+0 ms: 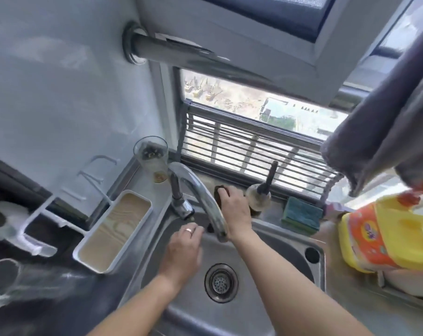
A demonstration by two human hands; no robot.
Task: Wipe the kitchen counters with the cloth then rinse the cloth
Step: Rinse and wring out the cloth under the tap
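My right hand [233, 206] reaches past the faucet spout [206, 202] to the sink's back ledge and grips a dark brown cloth [219, 193], fingers curled over it. Most of the cloth is hidden under the hand. My left hand [183, 248] lies inside the steel sink [273, 251], fingers fairly straight and pointing at the faucet base [181, 207], holding nothing that I can see. A small dark patch [209, 229] shows under the spout; what it is I cannot tell. No water runs from the spout.
A green-blue sponge [301, 215] and a brush in a holder [259, 197] stand on the ledge to the right. A grey towel [375, 132] hangs upper right above a yellow bottle [385, 236]. To the left are a white tray [113, 231] and a glass [152, 158].
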